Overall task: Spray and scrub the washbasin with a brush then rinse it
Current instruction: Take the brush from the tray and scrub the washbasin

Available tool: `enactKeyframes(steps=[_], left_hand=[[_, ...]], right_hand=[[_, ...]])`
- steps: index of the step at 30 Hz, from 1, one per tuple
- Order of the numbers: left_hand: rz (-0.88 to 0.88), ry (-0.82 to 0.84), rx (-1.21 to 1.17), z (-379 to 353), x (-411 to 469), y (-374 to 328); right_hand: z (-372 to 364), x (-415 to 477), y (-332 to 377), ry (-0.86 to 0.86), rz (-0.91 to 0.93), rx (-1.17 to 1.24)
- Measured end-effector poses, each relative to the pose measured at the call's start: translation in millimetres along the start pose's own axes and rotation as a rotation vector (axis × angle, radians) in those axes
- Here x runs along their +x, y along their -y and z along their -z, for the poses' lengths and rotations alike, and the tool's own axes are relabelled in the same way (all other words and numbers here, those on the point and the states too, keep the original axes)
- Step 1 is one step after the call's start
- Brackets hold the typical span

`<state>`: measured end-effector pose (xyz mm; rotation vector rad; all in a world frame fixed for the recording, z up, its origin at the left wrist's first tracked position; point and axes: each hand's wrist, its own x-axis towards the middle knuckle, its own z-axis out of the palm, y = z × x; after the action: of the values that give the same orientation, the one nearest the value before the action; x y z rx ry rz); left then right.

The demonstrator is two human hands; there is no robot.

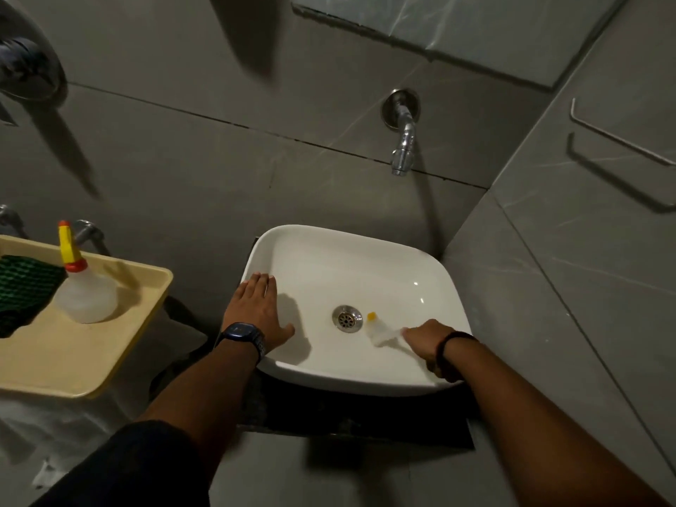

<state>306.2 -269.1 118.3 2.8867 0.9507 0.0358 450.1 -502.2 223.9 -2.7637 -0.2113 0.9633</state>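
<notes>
1. A cream tray [120, 356] is seen at the far left, with a green scrub pad [25, 287] lying at its left edge.
2. A spray bottle [82, 283] with a yellow and red head is stood upright on the tray, just beside the pad and toward the tray's far right corner.
3. The left hand [258, 311] is laid flat and released, fingers spread, on the left rim of the basin [329, 250]; nothing is gripped by it. A dark watch [243, 334] is worn on that wrist.
4. The white basin is set against the grey tiled wall, in the corner where the right wall meets it. A round metal drain [345, 318] is seen in the middle of its floor.
5. A brush [380, 329], pale and blurred with a yellow tip, is held inside the basin just right of the drain, its head down near the basin floor; whether it touches cannot be told.
6. The right hand [428, 343] is clenched around the brush handle at the basin's near right corner. A dark band [451, 342] is worn on that wrist.
7. A chrome tap [402, 140] is fixed to the back wall above the basin's far right part.
8. A thin metal rail [622, 137] is mounted on the right wall.
</notes>
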Motion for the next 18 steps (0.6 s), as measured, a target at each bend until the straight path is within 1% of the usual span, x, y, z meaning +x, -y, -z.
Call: enactKeyframes(steps=[2, 3, 4, 5, 6, 8, 10, 11, 12, 13, 16, 17, 18], left_hand=[[0.001, 0.006, 0.003, 2, -1, 0], [0.002, 0.008, 0.001, 3, -2, 0], [0.0, 0.003, -0.003, 3, -3, 0], [-0.002, -0.001, -0.007, 3, -3, 0], [-0.006, -0.004, -0.013, 3, -4, 0], [-0.012, -0.015, -0.024, 2, -6, 0], [-0.016, -0.007, -0.031, 2, -7, 1], [-0.017, -0.007, -0.038, 2, -6, 2], [-0.019, -0.012, -0.045, 1, -6, 2], [-0.02, -0.017, -0.049, 1, -6, 2], [-0.023, -0.015, -0.065, 0, -4, 4], [-0.026, -0.011, -0.069, -1, -3, 4], [-0.026, -0.007, -0.07, -1, -3, 4]], right_hand=[[1, -17, 9, 0.19, 0.008, 0.017], [-4, -23, 14, 0.242, 0.033, 0.021], [-12, -26, 19, 0.26, 0.069, 0.038], [-21, -25, 24, 0.239, 0.112, 0.069], [-30, -22, 28, 0.177, 0.148, 0.099], [-45, -10, 35, -0.027, 0.19, 0.054], [-56, 3, 40, -0.222, 0.163, -0.016], [-60, 9, 43, -0.267, 0.149, -0.002], [-64, 13, 47, -0.278, 0.145, 0.024], [-71, 16, 54, -0.252, 0.167, 0.044], [-92, 19, 73, -0.06, 0.309, 0.178], [-97, 20, 78, -0.032, 0.34, 0.185], [-99, 22, 81, -0.044, 0.363, 0.146]])
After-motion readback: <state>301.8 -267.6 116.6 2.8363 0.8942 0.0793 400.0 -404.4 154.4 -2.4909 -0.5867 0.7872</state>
